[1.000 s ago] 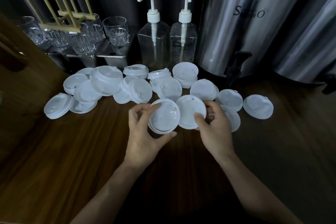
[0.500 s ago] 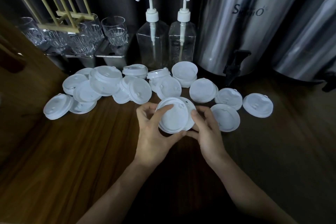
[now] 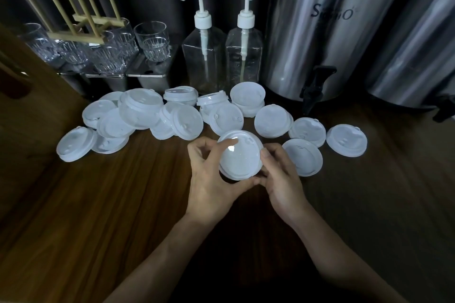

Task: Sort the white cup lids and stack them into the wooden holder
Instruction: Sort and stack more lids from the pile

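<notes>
- Gathering is the step you are in. Your left hand (image 3: 209, 179) and right hand (image 3: 283, 182) hold a small stack of white round plastic lids (image 3: 240, 157) between them, at the front of the spread on the dark wooden surface (image 3: 98, 204).
- Your left fingers (image 3: 222, 146) curl over the stack's top and left rim, with the thumb along its near edge. Your right fingers (image 3: 267, 155) curl against its right rim. Both hands grip it, and neither holds anything else.
- The stack looks like two or more lids nested together, but I cannot tell the exact count.
- Most of the task looks undone. The loose white lids (image 3: 140, 110) lie scattered and overlapping across the back of the surface, and the light wooden holder with upright dowels (image 3: 98, 20) shows no lids in it.
- That holder stands well apart at the back left, resting on top of the clear ribbed glass tumblers (image 3: 152, 42).
- Next, seat the rims squarely so the stack nests flat. Then free one hand for the nearest loose lid (image 3: 302, 158), just beside your right hand, and match its size and facing before adding it.
- When you carry the stack over, lower it between the dowels gently, because a holder perched on glasses is likely to be unsteady.
</notes>
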`<control>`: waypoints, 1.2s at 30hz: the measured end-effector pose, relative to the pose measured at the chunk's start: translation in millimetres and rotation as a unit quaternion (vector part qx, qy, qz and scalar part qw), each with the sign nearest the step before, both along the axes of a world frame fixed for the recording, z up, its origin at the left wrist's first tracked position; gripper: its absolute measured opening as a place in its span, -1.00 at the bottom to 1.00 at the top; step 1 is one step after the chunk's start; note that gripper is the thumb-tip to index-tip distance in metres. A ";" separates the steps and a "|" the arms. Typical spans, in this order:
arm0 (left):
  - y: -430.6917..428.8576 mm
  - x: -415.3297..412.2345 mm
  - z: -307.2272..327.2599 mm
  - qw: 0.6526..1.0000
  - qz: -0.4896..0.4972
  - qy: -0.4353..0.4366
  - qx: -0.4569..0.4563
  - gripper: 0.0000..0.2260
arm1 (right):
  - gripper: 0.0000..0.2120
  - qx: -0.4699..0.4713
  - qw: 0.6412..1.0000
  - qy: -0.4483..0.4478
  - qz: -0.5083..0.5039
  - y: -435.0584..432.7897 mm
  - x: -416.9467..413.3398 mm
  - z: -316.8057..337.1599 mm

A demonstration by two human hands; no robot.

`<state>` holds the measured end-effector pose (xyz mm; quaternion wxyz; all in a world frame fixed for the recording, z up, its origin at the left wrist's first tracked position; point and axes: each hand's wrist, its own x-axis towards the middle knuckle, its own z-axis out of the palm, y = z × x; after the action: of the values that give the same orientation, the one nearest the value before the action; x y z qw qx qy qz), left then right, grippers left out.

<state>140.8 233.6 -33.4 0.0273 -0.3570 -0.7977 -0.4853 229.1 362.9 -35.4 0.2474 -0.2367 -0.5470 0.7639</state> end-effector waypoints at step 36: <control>15.4 -9.5 18.1 0.871 -0.149 -0.452 0.123 -0.60 | -0.82 0.251 0.957 -0.084 -0.123 42.6 38.9 19.4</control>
<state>131.3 249.0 -15.3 -0.3653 -0.2072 -0.5944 -0.6858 268.0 405.5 -16.0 0.3441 -0.2955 -0.7065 0.5433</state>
